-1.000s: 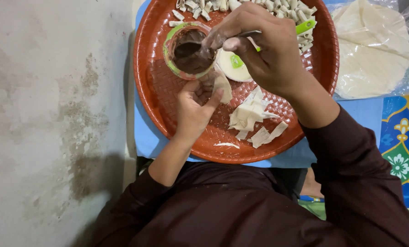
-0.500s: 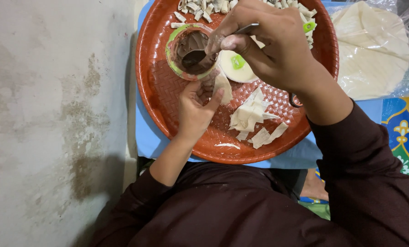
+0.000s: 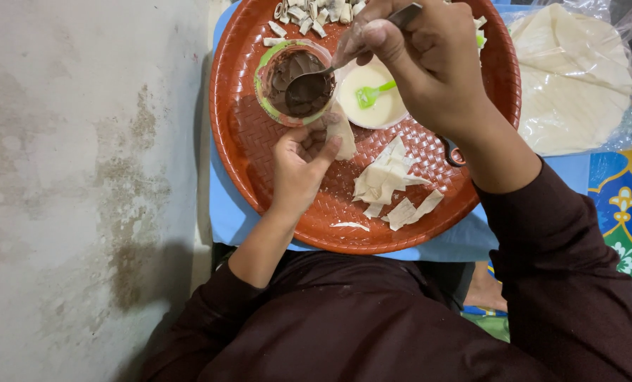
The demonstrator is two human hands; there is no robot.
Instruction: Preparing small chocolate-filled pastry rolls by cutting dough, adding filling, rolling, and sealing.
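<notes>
Right hand: the right hand pinches the handle of a metal spoon, whose bowl sits loaded in the brown paste of the small round tub.
Left hand: the left hand is curled around a pale dough strip, fingers closed on it, just below the tub.
Doing it well: a modest scoop seems best; wiping the spoon on the tub's rim would keep drips off the tray, and the strip should stay cupped and level to receive the paste.
Strip and spoon: the strip lies just beside the tub's near rim, below and slightly right of the spoon bowl, close but apart.
Tray: the round red tray also carries a white bowl of batter with a green brush, loose dough strips, and rolled pieces at the far edge.
Beside it: stacked flat dough sheets in plastic lie right of the tray.
</notes>
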